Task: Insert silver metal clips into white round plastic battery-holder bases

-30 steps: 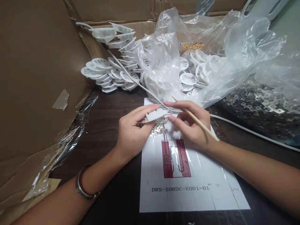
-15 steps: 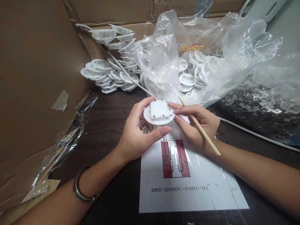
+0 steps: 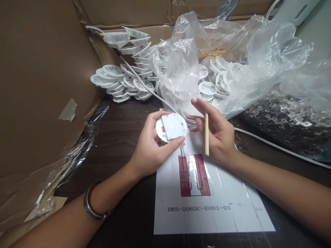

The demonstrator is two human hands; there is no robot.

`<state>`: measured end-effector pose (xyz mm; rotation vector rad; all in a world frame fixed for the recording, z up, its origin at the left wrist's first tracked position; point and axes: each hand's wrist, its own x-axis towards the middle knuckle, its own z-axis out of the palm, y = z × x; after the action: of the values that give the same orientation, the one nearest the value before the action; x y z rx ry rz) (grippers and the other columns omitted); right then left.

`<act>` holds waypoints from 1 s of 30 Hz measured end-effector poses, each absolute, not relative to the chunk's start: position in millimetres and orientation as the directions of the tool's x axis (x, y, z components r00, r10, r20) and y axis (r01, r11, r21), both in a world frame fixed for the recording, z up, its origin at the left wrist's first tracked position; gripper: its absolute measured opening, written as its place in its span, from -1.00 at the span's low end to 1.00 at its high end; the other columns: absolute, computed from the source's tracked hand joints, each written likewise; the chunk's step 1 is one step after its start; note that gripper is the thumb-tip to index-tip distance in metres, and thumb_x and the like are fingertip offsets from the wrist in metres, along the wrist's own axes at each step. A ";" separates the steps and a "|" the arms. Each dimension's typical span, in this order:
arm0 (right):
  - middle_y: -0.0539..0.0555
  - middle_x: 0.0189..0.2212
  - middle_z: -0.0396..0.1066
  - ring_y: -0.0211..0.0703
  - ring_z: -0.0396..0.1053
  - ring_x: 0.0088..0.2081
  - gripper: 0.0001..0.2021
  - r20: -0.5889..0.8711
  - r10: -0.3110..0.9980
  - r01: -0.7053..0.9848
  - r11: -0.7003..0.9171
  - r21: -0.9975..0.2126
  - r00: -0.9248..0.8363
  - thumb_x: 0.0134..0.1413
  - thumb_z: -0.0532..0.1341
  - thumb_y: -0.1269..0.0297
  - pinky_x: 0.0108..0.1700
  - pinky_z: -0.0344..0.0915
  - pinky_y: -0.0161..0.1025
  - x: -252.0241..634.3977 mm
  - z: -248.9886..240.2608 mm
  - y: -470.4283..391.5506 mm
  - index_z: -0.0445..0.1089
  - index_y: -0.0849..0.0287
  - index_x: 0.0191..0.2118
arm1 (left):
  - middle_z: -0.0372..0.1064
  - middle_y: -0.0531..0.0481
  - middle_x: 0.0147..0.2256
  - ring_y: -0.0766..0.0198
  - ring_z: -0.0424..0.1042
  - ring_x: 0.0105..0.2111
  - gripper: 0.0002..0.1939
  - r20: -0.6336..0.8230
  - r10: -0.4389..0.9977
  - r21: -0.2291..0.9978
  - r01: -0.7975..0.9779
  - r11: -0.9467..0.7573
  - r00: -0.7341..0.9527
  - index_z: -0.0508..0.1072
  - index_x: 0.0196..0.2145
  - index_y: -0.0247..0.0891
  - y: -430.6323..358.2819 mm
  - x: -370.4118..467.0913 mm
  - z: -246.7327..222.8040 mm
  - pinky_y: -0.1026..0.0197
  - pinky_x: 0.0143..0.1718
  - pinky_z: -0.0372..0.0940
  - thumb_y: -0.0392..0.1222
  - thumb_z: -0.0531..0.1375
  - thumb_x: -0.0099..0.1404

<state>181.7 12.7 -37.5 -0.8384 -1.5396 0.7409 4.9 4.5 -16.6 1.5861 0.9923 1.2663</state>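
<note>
My left hand [image 3: 155,144] grips a round white plastic disc [image 3: 173,127] with a raised square block on it, thumb on the near edge and fingers behind. Just right of the disc, my right hand [image 3: 216,127] holds a thin wooden stick [image 3: 207,134] across its fingers, its lower end pointing down. Its fingertips sit near the disc's right edge; whether one touches is unclear. Small shiny metal pieces [image 3: 182,145] show below the disc, mostly hidden by it and my left hand.
A printed sheet [image 3: 178,220] under clear film lies in front. Stacked white discs [image 3: 111,75] stand at the back left, more discs [image 3: 207,88] beside crumpled clear plastic [image 3: 181,62]. Flat metal clips [image 3: 281,113] fill a bag at right. A white cable [image 3: 279,141] crosses the table.
The disc has turned in my left hand and moved slightly left. My right hand has let go of its edge, its fingers lifting, and the wooden stick has swung closer to vertical.
</note>
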 end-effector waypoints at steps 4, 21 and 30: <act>0.02 0.20 0.19 -0.04 0.44 -0.04 -0.61 0.494 0.866 0.043 0.498 -0.866 -0.079 0.33 0.00 0.22 -0.22 0.53 -0.15 184.7 -40.3 13.4 0.18 -0.06 0.23 | 0.35 -0.03 -0.09 0.22 0.47 -0.21 -0.39 0.286 0.941 0.946 0.101 -0.307 0.181 0.22 0.05 -0.17 3.7 5.1 -17.1 0.21 -0.24 0.46 -0.36 0.34 0.08; 0.13 0.03 0.39 -0.02 0.45 -0.04 -0.53 0.534 0.842 0.231 0.507 -0.830 0.069 -0.01 0.36 0.24 -0.37 0.53 -0.31 177.3 -27.9 10.7 0.35 0.10 0.06 | 0.34 -0.08 -0.01 0.04 0.43 -0.08 -0.45 0.230 0.907 0.903 0.270 -0.334 0.352 0.23 0.06 -0.13 0.3 1.7 -14.5 -0.06 -0.01 0.35 -0.27 0.30 0.14; 0.07 -0.01 0.42 -0.13 0.51 -0.24 -0.56 0.548 0.833 0.234 0.520 -0.821 0.072 -0.04 0.38 0.27 -0.47 0.48 -0.34 175.9 -29.6 11.3 0.38 0.06 0.01 | 0.34 -0.10 -0.02 -0.01 0.40 -0.03 -0.47 0.233 0.915 0.913 0.249 -0.322 0.328 0.27 0.02 -0.14 0.0 3.8 -15.4 -0.08 -0.01 0.35 -0.26 0.33 0.11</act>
<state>175.9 11.3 -29.6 -0.9768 -1.4694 0.5804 3.8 0.0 -15.4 1.7731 1.0411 1.0235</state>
